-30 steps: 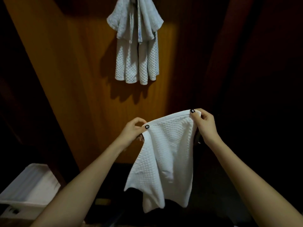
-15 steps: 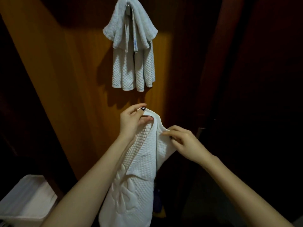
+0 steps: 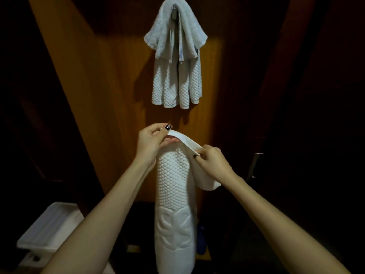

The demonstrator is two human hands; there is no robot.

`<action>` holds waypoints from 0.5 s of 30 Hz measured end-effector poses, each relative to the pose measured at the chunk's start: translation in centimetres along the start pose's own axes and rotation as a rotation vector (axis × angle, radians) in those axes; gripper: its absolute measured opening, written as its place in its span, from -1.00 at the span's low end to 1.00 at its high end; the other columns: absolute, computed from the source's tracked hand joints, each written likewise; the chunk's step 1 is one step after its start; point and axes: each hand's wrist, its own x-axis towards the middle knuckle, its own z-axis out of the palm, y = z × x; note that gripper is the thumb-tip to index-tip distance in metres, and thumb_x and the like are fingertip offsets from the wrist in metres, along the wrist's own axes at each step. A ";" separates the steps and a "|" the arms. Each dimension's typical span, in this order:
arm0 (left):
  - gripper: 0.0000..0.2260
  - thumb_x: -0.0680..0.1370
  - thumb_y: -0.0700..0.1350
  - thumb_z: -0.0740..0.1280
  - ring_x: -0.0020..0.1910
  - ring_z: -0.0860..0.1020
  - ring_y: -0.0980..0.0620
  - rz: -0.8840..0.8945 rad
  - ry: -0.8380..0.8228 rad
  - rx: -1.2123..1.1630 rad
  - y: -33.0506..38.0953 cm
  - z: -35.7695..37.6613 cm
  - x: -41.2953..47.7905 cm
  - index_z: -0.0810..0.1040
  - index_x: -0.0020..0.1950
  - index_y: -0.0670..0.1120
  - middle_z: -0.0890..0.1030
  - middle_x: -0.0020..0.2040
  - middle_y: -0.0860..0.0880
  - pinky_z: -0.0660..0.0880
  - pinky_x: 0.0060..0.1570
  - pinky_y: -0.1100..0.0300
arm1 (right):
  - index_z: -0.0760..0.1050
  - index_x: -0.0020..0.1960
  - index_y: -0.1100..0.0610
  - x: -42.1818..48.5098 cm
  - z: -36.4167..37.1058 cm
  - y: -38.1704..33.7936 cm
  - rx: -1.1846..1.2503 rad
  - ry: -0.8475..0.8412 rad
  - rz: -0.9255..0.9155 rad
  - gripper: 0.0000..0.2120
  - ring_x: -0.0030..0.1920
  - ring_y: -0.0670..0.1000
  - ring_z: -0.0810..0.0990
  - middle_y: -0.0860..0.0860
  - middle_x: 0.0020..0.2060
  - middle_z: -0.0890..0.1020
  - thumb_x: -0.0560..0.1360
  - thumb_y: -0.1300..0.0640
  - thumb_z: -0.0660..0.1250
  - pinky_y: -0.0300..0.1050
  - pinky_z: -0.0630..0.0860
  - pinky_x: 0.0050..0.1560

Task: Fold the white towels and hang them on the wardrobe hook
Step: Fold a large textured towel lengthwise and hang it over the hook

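So the white waffle-weave cotton towel [image 3: 173,184] is hanging as a narrow strip below the hook now, not stretched wide between the hands like a second ago, so I'd say the lengthwise fold is nearly there. The left hand [image 3: 152,141] is pinching the top hem and the right hand [image 3: 213,163] is pinching the loose layer beside it, both grips clamped on cloth. The small metal hook [image 3: 174,8] is mostly hiding under the pale bundle of hung towels [image 3: 175,62] — can't tell how many. The strip's bottom is getting cut off, and the right side's too dark to read.
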 end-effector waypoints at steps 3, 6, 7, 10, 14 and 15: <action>-0.88 0.56 -0.29 0.30 -0.24 0.68 -0.03 -0.008 -0.036 0.153 -0.3 -1.9 -0.1 0.57 0.04 -0.30 0.65 -0.11 -0.24 0.62 -0.17 0.24 | 0.69 -0.04 0.21 0.3 -0.5 0.9 0.079 0.063 -0.048 -0.86 -0.12 -0.06 0.59 0.00 -0.15 0.64 0.51 0.26 0.35 -0.31 0.41 -0.10; -0.89 0.55 -0.26 0.33 -0.20 0.65 0.15 0.245 -0.027 0.507 -0.5 -3.6 0.1 0.62 0.02 -0.22 0.67 -0.10 -0.15 0.58 -0.12 0.34 | 0.70 -0.05 0.17 1.3 -1.6 1.0 0.179 0.085 -0.058 -0.89 -0.12 -0.15 0.59 -0.06 -0.13 0.66 0.51 0.21 0.39 -0.47 0.38 -0.09; -0.89 0.54 -0.25 0.34 -0.16 0.61 0.19 0.379 -0.036 0.650 -0.4 -4.1 0.2 0.63 0.02 -0.17 0.66 -0.08 -0.08 0.52 -0.11 0.41 | 0.69 -0.07 0.17 1.6 -1.9 1.0 0.193 0.077 -0.068 -0.89 -0.12 -0.14 0.60 -0.06 -0.14 0.66 0.52 0.19 0.40 -0.45 0.39 -0.09; -0.82 0.48 -0.06 0.38 0.05 0.47 0.15 0.677 -0.193 0.973 -0.3 -3.9 0.6 0.62 0.08 0.00 0.46 0.06 0.09 0.38 0.01 0.38 | 0.69 -0.10 0.20 2.2 -2.4 0.9 0.218 0.036 -0.085 -0.90 -0.13 -0.10 0.62 -0.05 -0.17 0.67 0.50 0.19 0.41 -0.33 0.45 -0.09; -0.71 0.38 0.23 0.32 0.26 0.30 0.16 0.606 -0.475 1.092 -2.0 -1.8 0.7 0.59 -0.03 0.10 0.38 0.24 0.12 0.24 0.35 -0.02 | 0.69 -0.13 0.19 2.0 -3.0 0.4 0.253 0.001 -0.074 -0.94 -0.19 -0.11 0.60 -0.05 -0.22 0.66 0.46 0.22 0.45 -0.23 0.46 -0.14; -0.73 0.37 0.25 0.31 0.22 0.29 0.24 0.582 -0.492 1.073 -2.4 -1.4 0.9 0.56 -0.09 0.11 0.40 0.22 0.15 0.21 0.37 -0.09 | 0.69 -0.14 0.19 1.9 -3.2 0.4 0.261 -0.009 -0.072 -0.94 -0.23 -0.16 0.58 -0.07 -0.25 0.65 0.45 0.22 0.45 -0.27 0.44 -0.18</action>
